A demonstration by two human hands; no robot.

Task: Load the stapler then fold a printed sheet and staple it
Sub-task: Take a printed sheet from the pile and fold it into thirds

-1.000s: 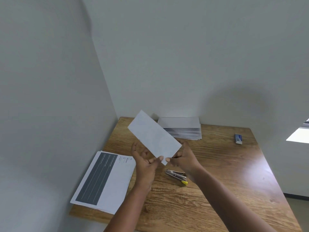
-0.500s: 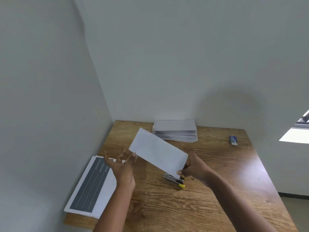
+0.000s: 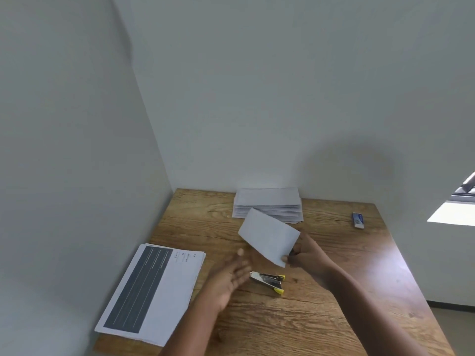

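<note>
Just right of the frame's centre, the right hand pinches the lower right corner of the folded sheet, its grip clamped on the paper between thumb and fingers. The sheet is held in the air above the wooden bench, tilted, with its upper end overlapping the front edge of the stack of folded papers that lies at the back of the bench against the wall.

The left hand is blurred and sits lower, to the left of the sheet and apart from it, palm turned up and inward, with the fingers straight and spread; its grip is apart and holds nothing. Its fingertips reach to the left end of the stapler, though whether they touch it cannot be told.

The stapler, silver with yellow tips, lies on the bench below the folded sheet, between the two forearms.

At lower left of the frame a pile of printed sheets with a dark panel lies flat near the bench's left edge. A small blue-and-white eraser rests at the far right of the bench, well apart from everything else.
</note>
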